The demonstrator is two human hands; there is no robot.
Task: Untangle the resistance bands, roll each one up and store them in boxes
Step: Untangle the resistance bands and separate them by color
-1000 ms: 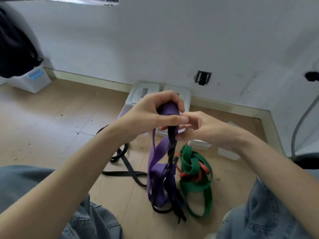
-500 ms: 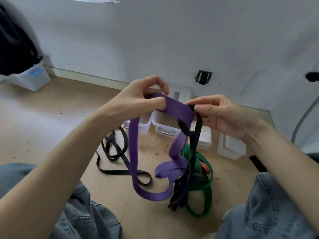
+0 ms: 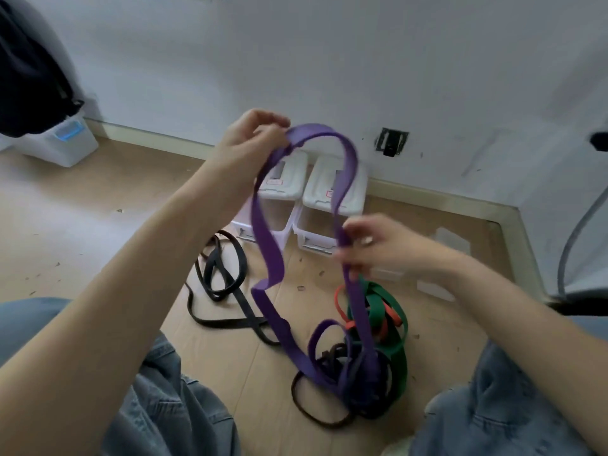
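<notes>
1. Floor (image 3: 82, 225): pale wood boards across the lower two-thirds of the frame, serving as the work surface; denim-clad knees frame it at the lower left and lower right.

2. Purple band (image 3: 263, 238): the item in hand, at the centre of the frame. It arches from the left hand over to the right hand, both legs hanging to the floor. Raising it this way lets the loop fall open, judged as a means of drawing it clear of the others. Its lower end lies in the knot, not yet free.

3. Tangle (image 3: 358, 373): lower centre, on the floor. Dark thin bands, a green band (image 3: 391, 311) and an orange band (image 3: 342, 307) lie interlaced there with the purple tail.

4. Black band (image 3: 223, 274): left of centre on the floor, loosely looped, apart from the tangle.

5. Boxes (image 3: 332, 192): two white lidded boxes side by side against the wall, upper centre, behind the purple arch; lids appear closed. Nothing stored yet, as far as can be judged.

6. Left hand (image 3: 250, 139): upper centre, fingertips pinching the crest of the purple band, holding it high.

7. Right hand (image 3: 378, 248): centre right, blurred; fingers curled round the band's right leg, gripping it just above the tangle.
</notes>
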